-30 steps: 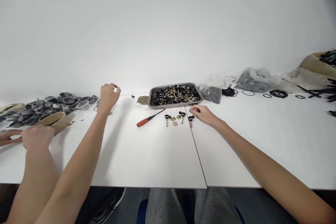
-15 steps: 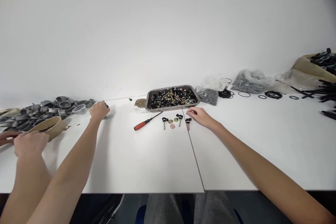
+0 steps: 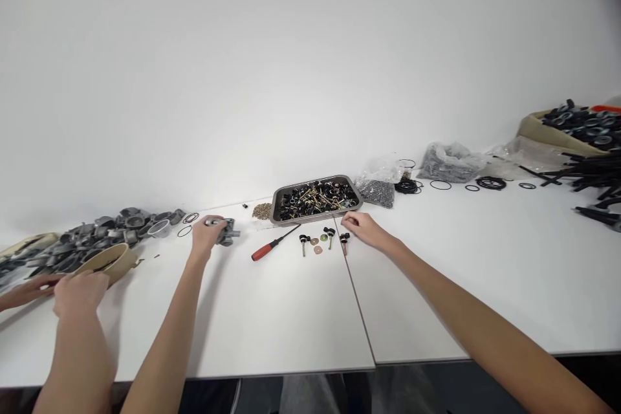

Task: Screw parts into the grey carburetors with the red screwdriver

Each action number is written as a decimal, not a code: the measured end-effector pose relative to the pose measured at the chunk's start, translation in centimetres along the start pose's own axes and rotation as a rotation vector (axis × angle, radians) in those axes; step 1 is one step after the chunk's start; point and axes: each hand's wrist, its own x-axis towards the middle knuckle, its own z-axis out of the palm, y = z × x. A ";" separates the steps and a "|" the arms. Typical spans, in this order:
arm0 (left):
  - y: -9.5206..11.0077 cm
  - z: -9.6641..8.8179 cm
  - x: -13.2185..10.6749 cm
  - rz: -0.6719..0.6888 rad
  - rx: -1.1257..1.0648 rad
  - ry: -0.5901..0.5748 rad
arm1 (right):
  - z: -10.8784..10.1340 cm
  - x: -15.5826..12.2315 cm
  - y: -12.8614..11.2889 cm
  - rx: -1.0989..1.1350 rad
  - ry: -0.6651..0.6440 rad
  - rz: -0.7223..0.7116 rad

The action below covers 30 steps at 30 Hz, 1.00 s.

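My left hand (image 3: 206, 235) is closed around a grey metal fitting (image 3: 226, 233) and holds it just above the white table (image 3: 272, 310), to the left of a red-handled screwdriver (image 3: 272, 245). My right hand (image 3: 359, 228) rests on the table with its fingers curled, pinched at a small black-headed bolt (image 3: 344, 240). More bolts and coloured washers (image 3: 317, 242) lie in a short row between the screwdriver and my right hand. Behind them stands a metal tray (image 3: 316, 198) full of black and brass small parts.
Another person's hands (image 3: 72, 288) work at the far left beside a tan container (image 3: 109, 260) and a heap of grey fittings (image 3: 92, 242). Plastic bags (image 3: 449, 160), black rubber rings (image 3: 490, 182) and a box of black parts (image 3: 577, 126) line the back right.
My left hand dropped from raised near the grey heap, took a grey fitting and drew it right toward the screwdriver. My right hand stayed by the bolts. The view tilted upward.
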 end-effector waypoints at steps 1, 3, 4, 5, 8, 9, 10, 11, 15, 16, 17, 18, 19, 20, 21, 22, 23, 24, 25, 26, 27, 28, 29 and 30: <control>0.6 0.5 -1.7 0.019 -0.083 -0.067 | 0.0 -0.1 -0.7 0.007 -0.013 -0.015; 2.0 1.7 -5.4 0.050 -0.242 -0.195 | 0.1 -0.4 -2.8 0.032 -0.058 -0.052; 2.7 2.4 -7.4 0.039 -0.450 -0.298 | 0.3 -0.7 -4.1 0.049 -0.090 -0.071; 3.5 3.2 -9.3 0.024 -0.614 -0.396 | 0.5 -1.0 -5.5 0.068 -0.132 -0.091; 5.3 5.6 -13.9 0.007 -0.833 -0.632 | 1.4 -2.4 -9.6 0.099 -0.374 -0.144; 5.8 6.3 -15.0 0.004 -0.872 -0.694 | 1.6 -3.0 -10.6 0.088 -0.468 -0.161; 6.2 6.9 -15.9 0.004 -0.906 -0.750 | 1.8 -3.7 -11.3 0.073 -0.517 -0.178; 6.6 7.4 -16.5 0.006 -0.932 -0.807 | 1.9 -4.3 -11.7 0.066 -0.539 -0.184; 7.9 7.9 -16.8 0.108 -0.852 -1.033 | 1.5 -6.7 -11.2 0.088 -0.450 -0.141; 8.2 7.7 -16.4 0.153 -0.802 -1.079 | 1.4 -7.2 -10.9 0.066 -0.427 -0.147; 8.5 7.5 -15.9 0.195 -0.759 -1.109 | 1.3 -7.6 -10.7 0.022 -0.403 -0.170; 8.8 7.2 -15.2 0.227 -0.727 -1.118 | 1.3 -8.1 -10.7 -0.036 -0.384 -0.204; 8.9 7.0 -14.4 0.247 -0.706 -1.103 | 1.4 -8.4 -10.7 -0.104 -0.370 -0.237; 9.1 6.8 -13.6 0.256 -0.689 -1.062 | 1.6 -8.8 -10.9 -0.172 -0.361 -0.257; 9.1 6.6 -12.6 0.259 -0.669 -1.002 | 1.8 -9.1 -11.2 -0.238 -0.359 -0.262; 9.1 6.5 -11.6 0.259 -0.649 -0.934 | 2.1 -9.3 -11.5 -0.301 -0.359 -0.252; 9.0 6.5 -10.6 0.255 -0.633 -0.868 | 2.4 -9.5 -11.9 -0.358 -0.358 -0.235; 8.9 6.6 -9.7 0.256 -0.616 -0.812 | 2.6 -9.5 -12.3 -0.403 -0.362 -0.221; 8.7 6.6 -8.7 0.261 -0.599 -0.768 | 2.6 -9.5 -12.7 -0.426 -0.372 -0.215; 8.4 6.8 -7.9 0.271 -0.582 -0.736 | 2.5 -9.4 -13.0 -0.421 -0.401 -0.212; 8.1 6.9 -7.2 0.284 -0.564 -0.712 | 2.1 -9.2 -13.3 -0.387 -0.446 -0.200; 7.7 7.0 -6.6 0.296 -0.545 -0.690 | 1.6 -8.8 -13.6 -0.327 -0.505 -0.170; 7.2 7.2 -6.0 0.304 -0.526 -0.667 | 1.0 -8.4 -13.8 -0.252 -0.569 -0.123; 6.6 7.3 -5.6 0.307 -0.506 -0.643 | 0.2 -7.8 -14.0 -0.178 -0.619 -0.071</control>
